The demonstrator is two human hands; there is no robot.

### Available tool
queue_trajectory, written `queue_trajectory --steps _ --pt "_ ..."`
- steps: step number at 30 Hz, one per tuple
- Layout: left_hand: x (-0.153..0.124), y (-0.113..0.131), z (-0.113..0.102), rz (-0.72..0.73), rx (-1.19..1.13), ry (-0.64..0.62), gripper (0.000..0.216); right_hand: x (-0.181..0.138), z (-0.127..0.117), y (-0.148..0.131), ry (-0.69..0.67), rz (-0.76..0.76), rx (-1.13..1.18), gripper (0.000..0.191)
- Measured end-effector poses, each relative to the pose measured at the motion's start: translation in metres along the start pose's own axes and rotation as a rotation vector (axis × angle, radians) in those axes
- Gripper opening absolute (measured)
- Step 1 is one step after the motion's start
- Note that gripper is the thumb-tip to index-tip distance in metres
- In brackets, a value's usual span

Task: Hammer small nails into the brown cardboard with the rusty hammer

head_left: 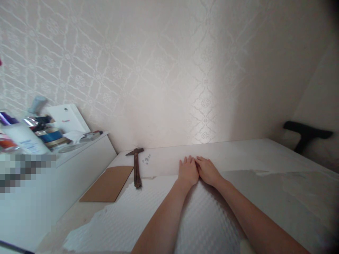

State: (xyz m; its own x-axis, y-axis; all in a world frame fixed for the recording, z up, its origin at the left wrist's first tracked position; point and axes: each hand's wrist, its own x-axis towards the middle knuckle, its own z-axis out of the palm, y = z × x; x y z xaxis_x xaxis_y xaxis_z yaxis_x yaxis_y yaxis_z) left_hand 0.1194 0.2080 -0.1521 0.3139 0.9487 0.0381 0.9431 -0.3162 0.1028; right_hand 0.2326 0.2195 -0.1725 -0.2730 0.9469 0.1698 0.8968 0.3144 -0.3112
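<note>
My left hand (pixel 189 172) and my right hand (pixel 209 171) lie side by side, palms down, on the white surface (pixel 161 158) close to the wall. Their fingers are stretched forward, and the thumbs meet or nearly meet. Neither hand shows anything held in it. To their left lies a hammer (pixel 136 167) with a dark, worn handle, its head toward the wall. Several small metal pieces (pixel 146 159), too small to make out, are scattered beside the hammer. A brown sheet of board (pixel 108 183) lies left of the handle. Under my forearms spreads a white, dimpled sheet (pixel 209 222).
A white cabinet (pixel 87 176) stands at the left, its top crowded with a white bottle (pixel 25 139), jars and a white box (pixel 67 118). Patterned wallpaper (pixel 159 77) covers the wall ahead. A black T-shaped object (pixel 307 133) stands at the right edge.
</note>
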Motion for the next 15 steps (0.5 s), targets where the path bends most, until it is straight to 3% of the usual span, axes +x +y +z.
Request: queue_trajectory --steps 15 --pt "0.0007 -0.0002 0.0004 0.000 0.003 0.004 0.051 -0.0004 -0.0003 -0.0009 0.004 0.010 0.005 0.047"
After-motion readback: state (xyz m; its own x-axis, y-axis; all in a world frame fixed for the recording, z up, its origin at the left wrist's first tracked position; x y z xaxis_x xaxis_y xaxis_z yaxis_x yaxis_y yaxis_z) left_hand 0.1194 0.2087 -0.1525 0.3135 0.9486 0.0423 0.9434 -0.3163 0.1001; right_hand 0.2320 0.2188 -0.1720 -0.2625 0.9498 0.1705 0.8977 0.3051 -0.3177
